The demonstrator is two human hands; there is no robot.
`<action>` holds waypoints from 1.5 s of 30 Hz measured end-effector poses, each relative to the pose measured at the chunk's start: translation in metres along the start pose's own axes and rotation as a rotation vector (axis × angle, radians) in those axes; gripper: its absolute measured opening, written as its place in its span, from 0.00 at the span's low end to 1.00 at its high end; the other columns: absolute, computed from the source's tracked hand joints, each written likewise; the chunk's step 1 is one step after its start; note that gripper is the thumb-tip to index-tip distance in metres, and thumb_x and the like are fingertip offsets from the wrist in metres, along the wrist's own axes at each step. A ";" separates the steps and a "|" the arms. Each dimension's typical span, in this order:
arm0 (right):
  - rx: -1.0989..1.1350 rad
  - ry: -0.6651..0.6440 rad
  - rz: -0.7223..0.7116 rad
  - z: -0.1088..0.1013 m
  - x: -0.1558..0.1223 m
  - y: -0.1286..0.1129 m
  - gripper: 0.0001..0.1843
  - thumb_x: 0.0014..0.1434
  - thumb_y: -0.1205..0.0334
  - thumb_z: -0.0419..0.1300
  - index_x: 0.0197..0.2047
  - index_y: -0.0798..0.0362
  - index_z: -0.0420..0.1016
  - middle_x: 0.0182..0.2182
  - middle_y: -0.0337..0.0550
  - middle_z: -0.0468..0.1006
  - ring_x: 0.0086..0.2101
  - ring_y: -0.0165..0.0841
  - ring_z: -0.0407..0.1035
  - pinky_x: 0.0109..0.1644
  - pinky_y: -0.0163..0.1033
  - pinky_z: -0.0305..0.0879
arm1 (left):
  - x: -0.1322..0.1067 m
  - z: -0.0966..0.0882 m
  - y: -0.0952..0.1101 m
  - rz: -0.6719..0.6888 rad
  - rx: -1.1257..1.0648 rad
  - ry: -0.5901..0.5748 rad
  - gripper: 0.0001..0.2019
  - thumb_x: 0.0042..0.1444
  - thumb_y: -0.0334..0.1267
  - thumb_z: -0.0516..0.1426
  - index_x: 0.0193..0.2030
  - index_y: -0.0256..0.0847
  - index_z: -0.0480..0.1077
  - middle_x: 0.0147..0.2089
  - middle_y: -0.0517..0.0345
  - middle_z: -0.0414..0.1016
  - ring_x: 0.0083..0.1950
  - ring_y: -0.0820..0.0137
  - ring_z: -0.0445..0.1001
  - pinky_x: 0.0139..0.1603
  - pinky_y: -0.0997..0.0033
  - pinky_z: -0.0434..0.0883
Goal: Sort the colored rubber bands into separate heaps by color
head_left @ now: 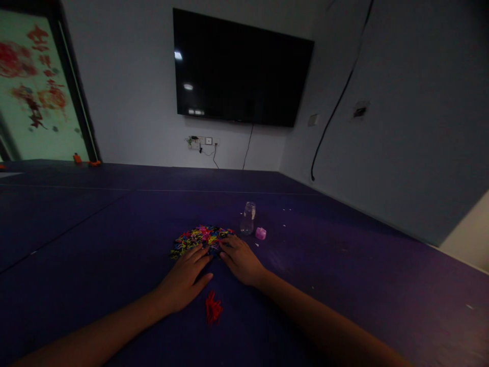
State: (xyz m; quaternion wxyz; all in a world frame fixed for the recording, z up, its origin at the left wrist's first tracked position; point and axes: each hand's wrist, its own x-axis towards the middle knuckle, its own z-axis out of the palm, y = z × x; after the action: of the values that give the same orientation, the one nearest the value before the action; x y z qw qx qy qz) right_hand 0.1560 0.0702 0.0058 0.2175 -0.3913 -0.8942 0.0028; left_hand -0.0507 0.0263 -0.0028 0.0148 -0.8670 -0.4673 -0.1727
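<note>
A heap of small colourful loops, like rubber bands (200,237), lies spread on a dark purple table (344,265). My left hand (183,279) lies flat with fingers stretched, fingertips touching the near edge of the heap. My right hand (240,259) rests beside it, fingers reaching into the heap's right edge; I cannot make out whether they pinch a loop. A small separate pile of red loops (213,308) sits near me, just under my left hand.
A small clear bottle (248,217) stands upright right of the heap, with a pink cap (261,233) lying beside it. A dark wall screen (240,71) hangs ahead. White walls border the table at the back and right.
</note>
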 end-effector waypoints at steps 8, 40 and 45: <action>0.032 0.060 -0.023 0.004 0.000 0.003 0.18 0.64 0.64 0.48 0.54 0.55 0.69 0.53 0.50 0.70 0.54 0.39 0.62 0.58 0.46 0.59 | 0.001 0.001 0.000 0.013 0.003 0.019 0.22 0.62 0.48 0.48 0.58 0.42 0.65 0.64 0.48 0.63 0.66 0.57 0.58 0.61 0.51 0.61; -0.154 0.419 -0.821 -0.001 -0.019 -0.035 0.18 0.62 0.61 0.50 0.21 0.53 0.65 0.19 0.38 0.69 0.20 0.27 0.61 0.22 0.36 0.53 | -0.011 -0.019 0.018 0.464 -0.271 0.403 0.07 0.57 0.30 0.49 0.36 0.39 0.67 0.32 0.52 0.75 0.36 0.66 0.72 0.39 0.64 0.71; -0.170 0.404 -0.855 0.004 -0.020 -0.035 0.18 0.62 0.60 0.50 0.21 0.52 0.63 0.19 0.37 0.67 0.19 0.27 0.59 0.21 0.36 0.51 | -0.011 -0.022 0.021 0.500 -0.270 0.361 0.07 0.58 0.30 0.48 0.34 0.39 0.66 0.31 0.52 0.73 0.34 0.67 0.71 0.38 0.65 0.69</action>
State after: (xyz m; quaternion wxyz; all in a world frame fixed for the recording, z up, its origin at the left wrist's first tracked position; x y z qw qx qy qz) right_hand 0.1418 0.0326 0.0002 0.3358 0.0026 -0.9118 -0.2364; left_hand -0.0453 0.0009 0.0176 0.0242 -0.9044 -0.2029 -0.3747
